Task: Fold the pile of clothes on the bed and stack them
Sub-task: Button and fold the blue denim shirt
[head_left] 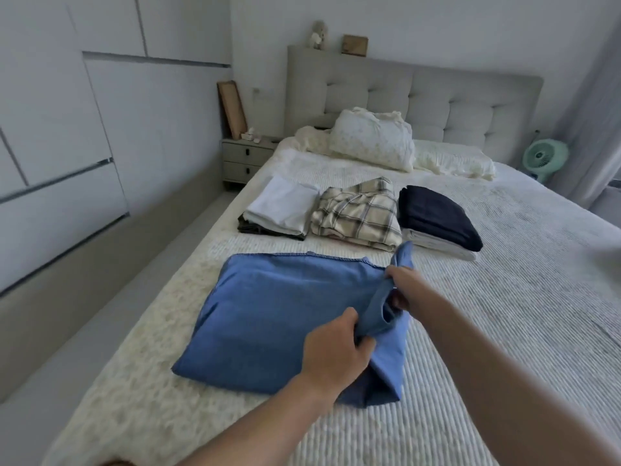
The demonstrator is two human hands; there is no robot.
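You had the blue garment (268, 317) spread on the ribbed white bedspread (504, 297), near the foot of the bed and towards its left side, lying mostly flat with its right edge gathered up off the cover. Your left hand (332, 351) had its fingers curled round a bunched fold of that raised edge, at the nearer end. Your right hand (408, 287) pinched the same strip of blue cloth farther up, thumb and fingers closed on it, with a loose end of fabric sticking up just beyond your knuckles. Both hands were close together, the cloth running between them.

Beyond the blue garment three folded stacks sat in a row across the bed. On the left was a white folded piece (282, 205) resting on something dark olive. In the middle lay a cream plaid shirt (358, 213), folded but somewhat rumpled. On the right a navy folded garment (437, 213) rested on white pieces.

Farther back, a floral pillow (373, 139) leaned against the tufted grey headboard (453, 102). A grey nightstand (245, 156) stood left of the bed, and a mint-green fan (546, 156) stood to its right.
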